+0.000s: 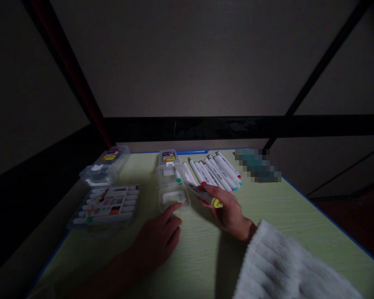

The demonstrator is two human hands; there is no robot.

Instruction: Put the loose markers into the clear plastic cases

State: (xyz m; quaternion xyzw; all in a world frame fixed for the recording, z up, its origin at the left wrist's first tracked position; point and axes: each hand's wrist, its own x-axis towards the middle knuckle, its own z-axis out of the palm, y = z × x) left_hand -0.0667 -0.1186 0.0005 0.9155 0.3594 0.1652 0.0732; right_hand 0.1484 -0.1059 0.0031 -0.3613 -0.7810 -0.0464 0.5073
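Note:
My right hand (227, 209) is closed around a white marker with a yellow cap (205, 196), its far tip pointing toward an open clear plastic marker case (171, 177). My left hand (157, 238) rests on the table with its index finger stretched out to the case's open lid handle (173, 198); the other fingers are loosely curled. A row of several white markers with coloured caps (215, 171) lies just beyond my right hand. A white knitted sleeve (277, 261) covers my right forearm.
A flat clear box full of markers (106, 206) lies at the left, and another clear case (104, 166) stands behind it. A blurred teal object (258, 165) sits at the back right. The pale green table (283, 207) has a blue edge; a dark rail runs behind.

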